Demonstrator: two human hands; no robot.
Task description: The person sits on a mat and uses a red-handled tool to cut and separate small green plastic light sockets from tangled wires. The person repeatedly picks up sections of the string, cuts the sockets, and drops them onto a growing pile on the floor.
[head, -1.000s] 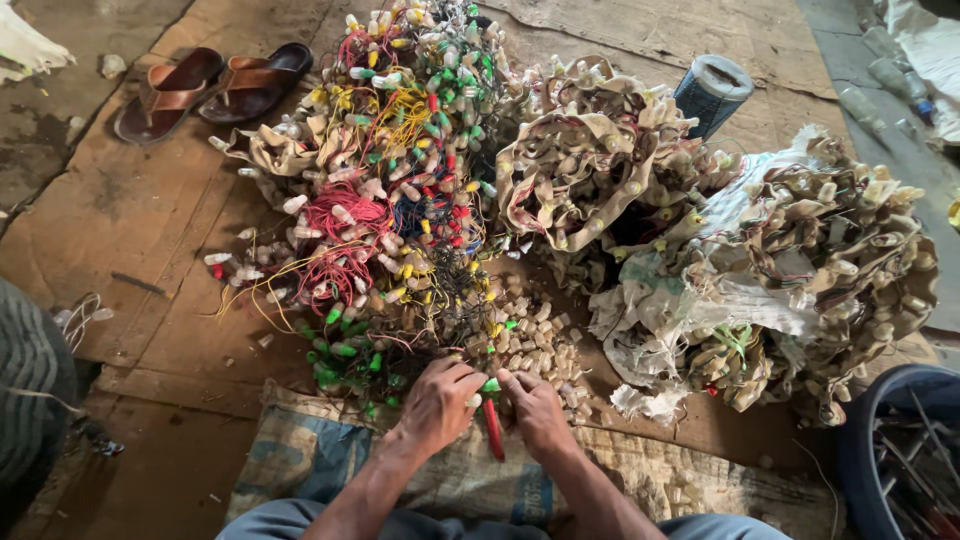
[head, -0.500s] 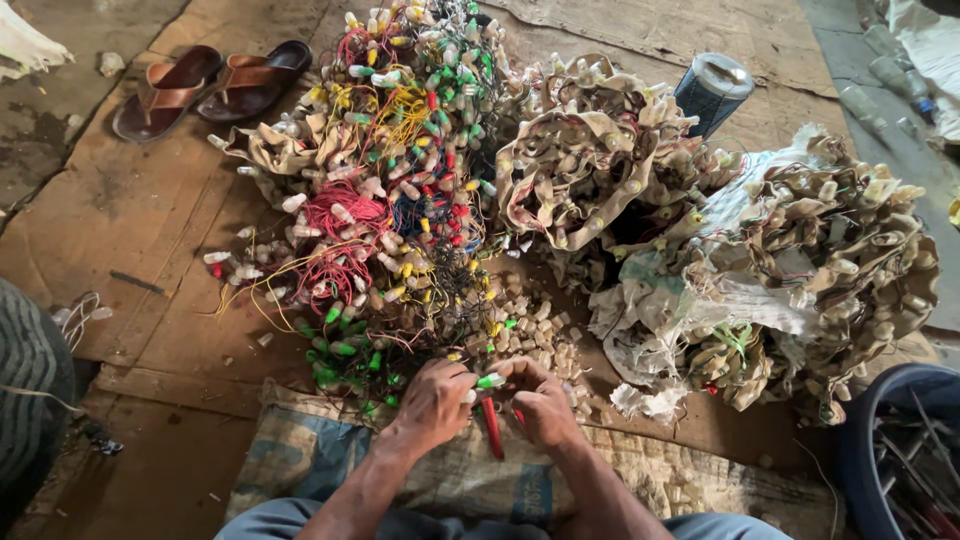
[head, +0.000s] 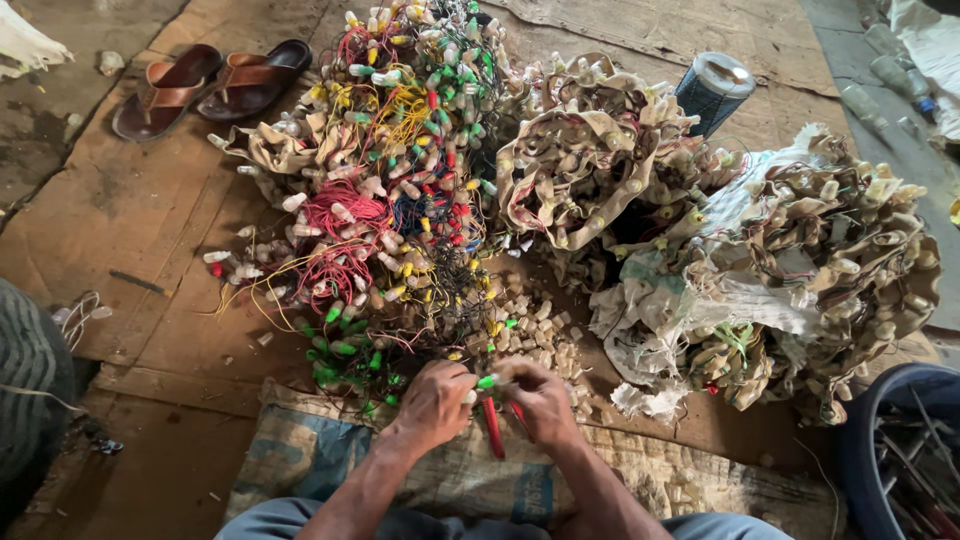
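Worn brown floor (head: pixel 130 220), perhaps cardboard-covered, under soft daylight.

There is a single view, from a camera worn on the person's head. It looks steeply down and slightly forward at the floor (head: pixel 130 210) in front of the seated person. The person's own forearms enter from the bottom edge, so the left hand (head: pixel 432 403) and right hand (head: pixel 540 400) sit low in the middle, close to the lens. The pile of wired bulbs (head: pixel 400 190) fills the centre, farther off. The sandals (head: pixel 210 85) lie at the top left, and the blue tub (head: pixel 880 450) is cut by the bottom right corner.
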